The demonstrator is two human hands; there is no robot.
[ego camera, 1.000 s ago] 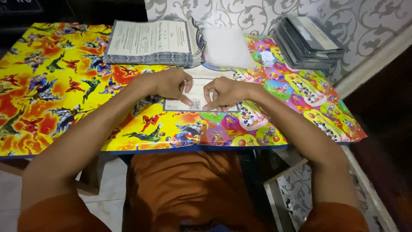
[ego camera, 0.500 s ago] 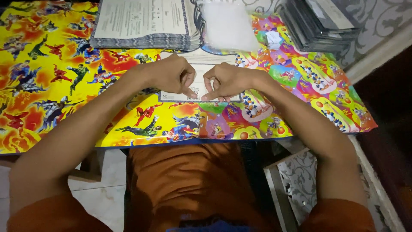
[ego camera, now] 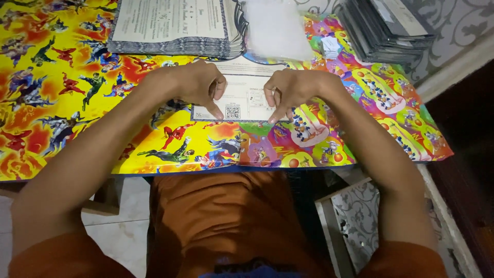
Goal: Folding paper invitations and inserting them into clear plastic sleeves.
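Notably, both hands, left hand [ego camera: 193, 87] and right hand [ego camera: 290, 92], pressed fingertips flat on the printed card [ego camera: 242, 98], gripping nothing; even pressure advised.

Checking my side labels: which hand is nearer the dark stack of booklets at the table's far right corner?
Right. The right hand lies below-left of the dark stack; the left hand sits farther left.

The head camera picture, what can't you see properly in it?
- Paper sheet, head view: its left and right parts lie under the left hand and right hand.
- Its print is too small to tell apart.
- Stack of printed sheets: top cut off by the picture's upper edge.
- Dark stack at the far right: also cut off at the top.
- Clear plastic sleeves: blurred, so their count cannot be told.
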